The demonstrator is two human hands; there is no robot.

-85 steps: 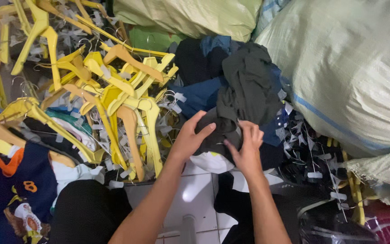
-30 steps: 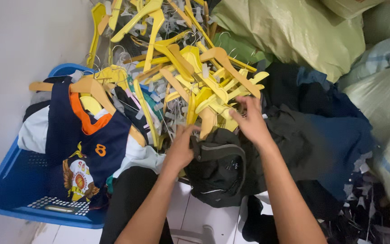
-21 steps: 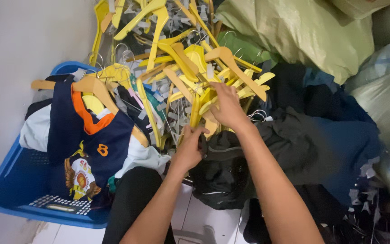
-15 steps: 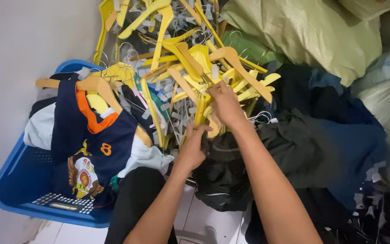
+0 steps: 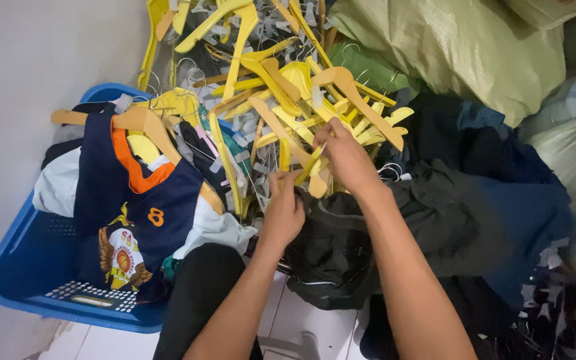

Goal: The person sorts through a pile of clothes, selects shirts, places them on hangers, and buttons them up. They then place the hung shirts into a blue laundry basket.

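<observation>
My left hand (image 5: 283, 212) and my right hand (image 5: 345, 158) both reach into a big heap of yellow and tan plastic hangers (image 5: 281, 93). The right hand's fingers close around a yellow hanger (image 5: 309, 167) at the near edge of the heap. My left hand pinches the same hanger's lower end, just below and to the left. A dark, crumpled garment (image 5: 341, 250) lies under both forearms on the white floor.
A blue plastic basket (image 5: 31, 267) at the left holds clothes on hangers, with a navy and orange sleeveless shirt (image 5: 145, 210) on top. Large pale green sacks (image 5: 461, 47) lie at the upper right. More dark clothes (image 5: 501, 220) are piled at the right.
Both hands have left the dark garment and moved up into the hanger heap. The right hand has taken hold of a yellow hanger and the left has joined it.
</observation>
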